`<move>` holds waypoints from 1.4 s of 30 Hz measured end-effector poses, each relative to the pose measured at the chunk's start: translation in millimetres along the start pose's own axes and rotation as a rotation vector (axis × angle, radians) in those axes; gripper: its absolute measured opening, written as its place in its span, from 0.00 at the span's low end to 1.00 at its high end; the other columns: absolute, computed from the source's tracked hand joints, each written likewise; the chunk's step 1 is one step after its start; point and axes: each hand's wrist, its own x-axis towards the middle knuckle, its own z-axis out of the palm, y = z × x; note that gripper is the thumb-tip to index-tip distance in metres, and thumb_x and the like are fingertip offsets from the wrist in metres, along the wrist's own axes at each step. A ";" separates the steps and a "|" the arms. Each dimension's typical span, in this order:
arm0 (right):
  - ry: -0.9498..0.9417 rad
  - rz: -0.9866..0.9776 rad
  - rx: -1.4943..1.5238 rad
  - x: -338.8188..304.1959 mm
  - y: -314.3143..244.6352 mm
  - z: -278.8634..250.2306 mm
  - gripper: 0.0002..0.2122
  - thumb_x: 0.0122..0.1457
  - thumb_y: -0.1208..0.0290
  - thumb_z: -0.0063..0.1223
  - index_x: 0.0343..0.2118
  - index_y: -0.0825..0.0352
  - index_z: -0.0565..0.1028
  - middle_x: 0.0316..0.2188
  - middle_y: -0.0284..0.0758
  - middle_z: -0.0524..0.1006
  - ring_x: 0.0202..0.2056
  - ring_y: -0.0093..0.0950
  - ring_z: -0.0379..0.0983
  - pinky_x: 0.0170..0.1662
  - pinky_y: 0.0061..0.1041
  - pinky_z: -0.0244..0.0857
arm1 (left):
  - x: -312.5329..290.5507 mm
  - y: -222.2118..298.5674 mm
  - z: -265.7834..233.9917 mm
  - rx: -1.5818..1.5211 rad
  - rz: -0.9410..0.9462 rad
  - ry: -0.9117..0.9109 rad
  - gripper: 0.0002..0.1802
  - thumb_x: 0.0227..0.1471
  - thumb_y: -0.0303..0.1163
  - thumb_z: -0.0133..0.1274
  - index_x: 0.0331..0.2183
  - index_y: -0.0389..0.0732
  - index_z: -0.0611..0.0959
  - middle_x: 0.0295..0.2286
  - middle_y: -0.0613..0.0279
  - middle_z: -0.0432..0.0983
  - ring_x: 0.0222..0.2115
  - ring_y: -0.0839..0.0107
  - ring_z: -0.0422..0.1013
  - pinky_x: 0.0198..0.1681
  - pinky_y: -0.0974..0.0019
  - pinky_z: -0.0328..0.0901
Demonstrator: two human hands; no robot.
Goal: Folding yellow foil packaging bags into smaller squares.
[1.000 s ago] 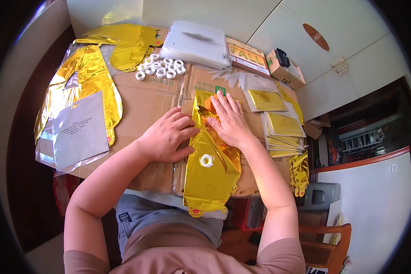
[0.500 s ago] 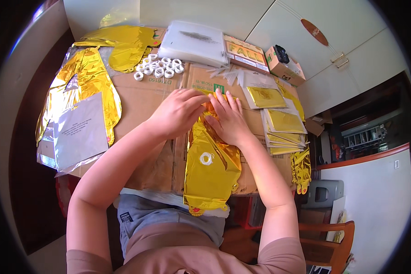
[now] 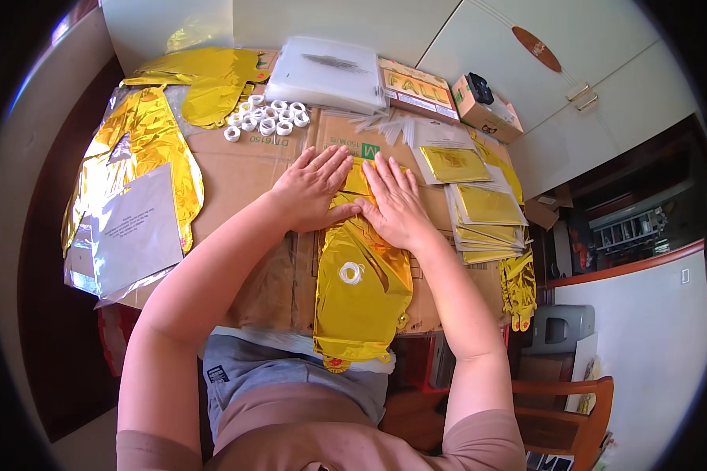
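A gold foil balloon [image 3: 361,310] lies flat on the cardboard in front of me, its near end hanging over the table edge. Its far end is folded over into a flat strip. My left hand [image 3: 314,191] rests on the left side of that fold, fingers stretched out. On the right side lies my right hand [image 3: 394,202], palm down with straight fingers. The two thumbs nearly meet on the foil. A small white coil of ribbon [image 3: 351,273] sits on the balloon, nearer to me than my hands.
Several white ribbon rolls [image 3: 269,118] are heaped at the back, before a stack of clear plastic bags [image 3: 327,74]. Packed folded gold balloons [image 3: 487,206] are piled at right. Larger gold foil balloons [image 3: 182,157] and a printed grey sheet [image 3: 136,224] occupy the left. A carton [image 3: 487,110] stands back right.
My left hand has let go of the balloon's far end and spread flat on the fold. The right hand stays pressed on the foil.
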 end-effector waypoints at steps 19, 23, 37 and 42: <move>-0.216 0.056 0.003 -10.1 18.5 -32.7 0.36 0.68 0.38 0.22 0.71 0.60 0.49 0.73 0.39 0.42 0.73 0.36 0.35 0.72 0.40 0.27 | -1.3 1.5 -10.2 -0.005 0.022 -0.122 0.42 0.61 0.65 0.36 0.67 0.51 0.58 0.67 0.41 0.46 0.69 0.50 0.41 0.70 0.46 0.37; -0.179 0.079 0.009 -4.4 17.2 -36.8 0.32 0.69 0.45 0.32 0.68 0.63 0.56 0.71 0.42 0.50 0.71 0.39 0.44 0.71 0.39 0.37 | -0.7 2.7 -13.1 -0.007 0.013 -0.148 0.43 0.61 0.66 0.34 0.68 0.51 0.57 0.67 0.42 0.45 0.70 0.51 0.39 0.70 0.46 0.34; -0.351 0.189 0.297 81.7 58.5 -68.3 0.24 0.42 0.72 0.73 0.44 0.69 0.76 0.33 0.32 0.76 0.36 0.25 0.73 0.44 0.24 0.69 | 0.9 4.4 -14.6 0.054 -0.029 -0.217 0.44 0.60 0.70 0.28 0.69 0.57 0.53 0.69 0.48 0.41 0.70 0.52 0.36 0.71 0.45 0.29; -0.528 0.246 0.401 97.5 78.7 -73.0 0.20 0.44 0.69 0.74 0.40 0.68 0.77 0.29 0.28 0.77 0.32 0.20 0.72 0.36 0.22 0.65 | 1.3 5.4 -11.3 0.045 -0.017 -0.187 0.43 0.60 0.68 0.30 0.69 0.56 0.54 0.68 0.47 0.42 0.70 0.52 0.37 0.70 0.45 0.30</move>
